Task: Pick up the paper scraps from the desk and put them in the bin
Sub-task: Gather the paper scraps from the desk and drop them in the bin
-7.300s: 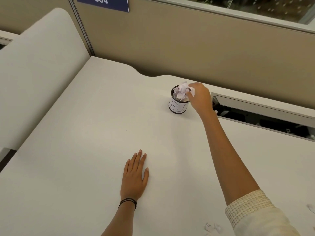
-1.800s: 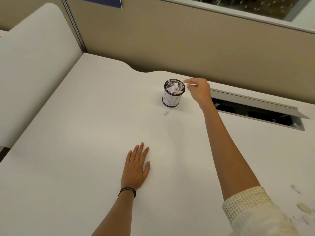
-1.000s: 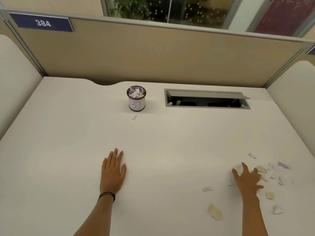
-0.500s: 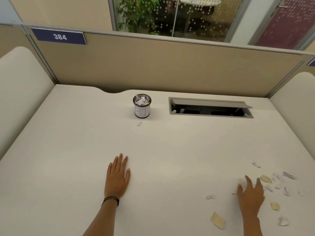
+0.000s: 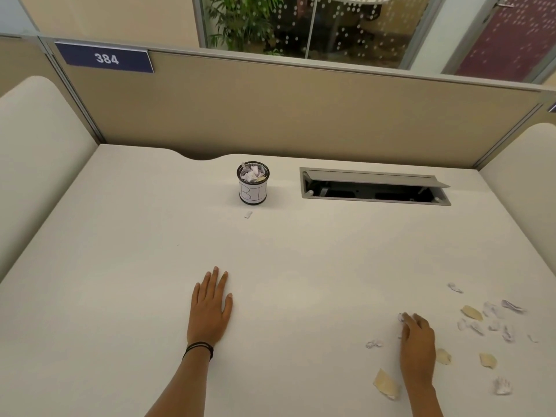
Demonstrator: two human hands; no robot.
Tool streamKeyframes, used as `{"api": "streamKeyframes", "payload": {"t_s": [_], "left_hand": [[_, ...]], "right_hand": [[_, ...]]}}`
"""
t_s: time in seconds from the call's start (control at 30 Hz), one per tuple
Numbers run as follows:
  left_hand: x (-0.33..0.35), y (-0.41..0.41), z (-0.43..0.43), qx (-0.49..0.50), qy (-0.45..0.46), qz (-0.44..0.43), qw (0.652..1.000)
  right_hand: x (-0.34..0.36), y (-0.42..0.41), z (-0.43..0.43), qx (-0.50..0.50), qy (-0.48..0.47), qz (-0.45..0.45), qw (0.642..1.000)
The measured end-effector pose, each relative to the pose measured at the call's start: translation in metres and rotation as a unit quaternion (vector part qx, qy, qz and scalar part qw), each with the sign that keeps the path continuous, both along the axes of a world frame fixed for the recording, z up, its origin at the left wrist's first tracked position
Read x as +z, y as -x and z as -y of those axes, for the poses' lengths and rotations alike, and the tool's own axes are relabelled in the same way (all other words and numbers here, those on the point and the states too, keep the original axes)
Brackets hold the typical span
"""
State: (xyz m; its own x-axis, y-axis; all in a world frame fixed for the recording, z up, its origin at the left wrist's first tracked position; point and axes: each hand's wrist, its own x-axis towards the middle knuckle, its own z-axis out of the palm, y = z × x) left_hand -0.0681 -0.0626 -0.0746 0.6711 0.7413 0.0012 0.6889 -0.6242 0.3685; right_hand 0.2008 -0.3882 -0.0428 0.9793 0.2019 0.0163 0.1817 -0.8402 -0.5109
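The paper scraps (image 5: 491, 310) lay scattered on the near right part of the white desk (image 5: 120, 266), some white and crumpled, some tan and flat. Among them the right hand (image 5: 418, 344) was down on the desk with its fingers bent, pinching a white crumpled scrap (image 5: 401, 317) at their tips. The hand was blurred, so I could not tell whether that scrap had left the surface. Another white ball (image 5: 373, 344) sat just left of the hand, a tan piece (image 5: 443, 356) touched its right edge, and a larger tan piece (image 5: 386, 384) lay beside the wrist. The densest cluster was further right, near the desk's edge.

The bin (image 5: 253, 191), a small dark mesh cup with a white hand-lettered label round it, stood upright at the far middle of the desk, well apart from the scattered pieces. It was filled to the rim with white and tan scraps. One small white scrap (image 5: 248, 214) lay on the desk just in front of it.

The left hand (image 5: 210, 308) rested flat, palm down, fingers straight and close together, holding nothing, with a black band (image 5: 198, 349) round the wrist.

Right of the bin an open cable hatch (image 5: 373, 191) was set into the desk. A beige partition (image 5: 301, 115) ran along the back, bearing a blue plate (image 5: 105, 59) marked 384.
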Motion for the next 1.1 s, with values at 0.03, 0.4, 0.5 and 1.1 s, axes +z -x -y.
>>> {"api": "streamKeyframes", "payload": {"t_s": [0.03,0.4,0.5,1.1], "left_hand": [[0.000,0.000,0.000,0.000,0.000,0.000,1.000],[0.002,-0.001,0.001,0.004,0.004,0.008,1.000],[0.001,-0.002,0.001,0.006,0.002,0.006,1.000],[0.004,-0.002,0.003,0.015,0.020,0.009,1.000]], "right_hand": [[0.003,0.002,-0.005,-0.016,-0.036,-0.018,0.999],[0.022,0.004,-0.111,0.085,-0.159,-0.065,0.981],[0.042,0.001,-0.169,0.085,-0.224,-0.097,0.966],[0.127,-0.035,-0.448,0.254,-0.208,-0.185,0.927]]}}
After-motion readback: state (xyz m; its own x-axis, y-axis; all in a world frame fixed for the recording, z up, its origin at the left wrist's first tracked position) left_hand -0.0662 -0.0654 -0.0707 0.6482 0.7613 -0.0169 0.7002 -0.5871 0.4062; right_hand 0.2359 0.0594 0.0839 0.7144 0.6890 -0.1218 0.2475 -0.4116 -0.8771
